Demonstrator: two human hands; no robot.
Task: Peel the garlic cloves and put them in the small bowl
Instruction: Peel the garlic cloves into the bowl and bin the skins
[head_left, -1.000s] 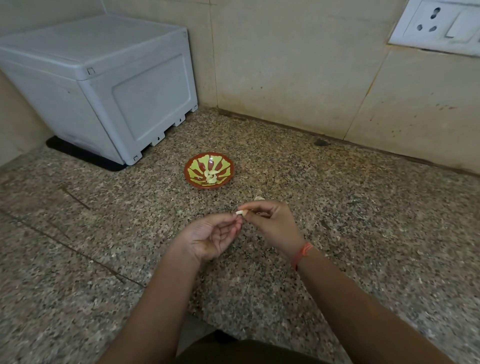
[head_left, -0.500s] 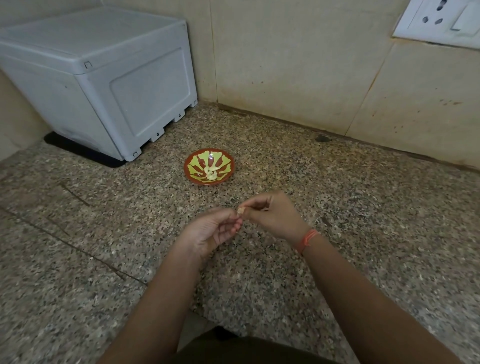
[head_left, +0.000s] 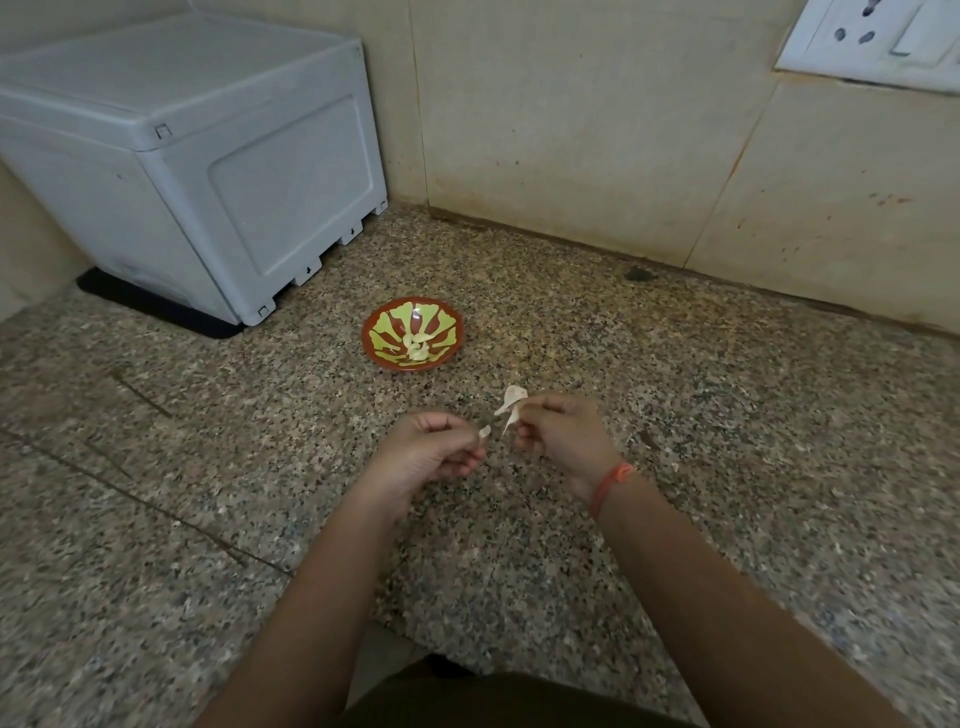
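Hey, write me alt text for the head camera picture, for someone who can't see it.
A person's left hand pinches a small garlic clove while the right hand pinches a piece of papery skin beside it, above a speckled granite counter. Beyond the hands sits a small red and green bowl holding peeled cloves.

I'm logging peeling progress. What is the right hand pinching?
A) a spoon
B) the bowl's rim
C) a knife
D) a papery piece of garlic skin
D: the right hand pinches a thin, pale garlic skin that sticks up from its fingers, while the left hand holds the garlic clove.
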